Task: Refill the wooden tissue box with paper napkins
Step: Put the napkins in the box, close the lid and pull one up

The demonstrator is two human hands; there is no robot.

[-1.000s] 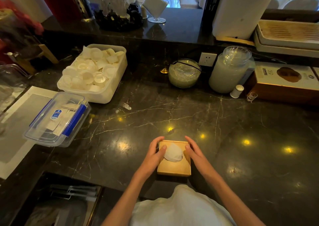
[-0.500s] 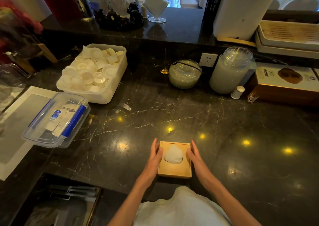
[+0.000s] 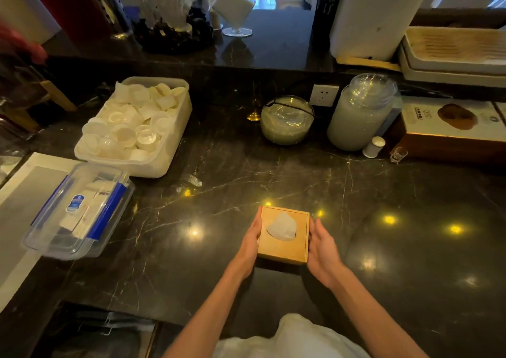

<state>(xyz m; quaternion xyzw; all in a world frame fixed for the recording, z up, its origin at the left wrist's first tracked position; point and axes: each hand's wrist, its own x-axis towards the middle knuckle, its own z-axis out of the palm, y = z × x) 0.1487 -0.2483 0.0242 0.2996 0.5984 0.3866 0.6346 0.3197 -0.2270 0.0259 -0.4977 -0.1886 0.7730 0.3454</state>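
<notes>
A square wooden tissue box (image 3: 284, 248) stands on the dark marble counter (image 3: 383, 248) near its front edge. A white paper napkin (image 3: 282, 227) pokes up through the round opening in the box's lid. My left hand (image 3: 250, 241) lies flat against the box's left side. My right hand (image 3: 321, 248) presses against its right side. Both hands clasp the box between them, fingers pointing away from me.
A clear lidded container with blue clips (image 3: 79, 212) sits at the left. Behind it is a white tub of small cups (image 3: 137, 127). At the back stand a glass bowl (image 3: 286, 121), a lidded glass jar (image 3: 361, 111) and a printed carton (image 3: 451, 130).
My hands slid from the top of the lid down to the box's two sides. The box seems slightly raised, and the napkin still sticks out.
</notes>
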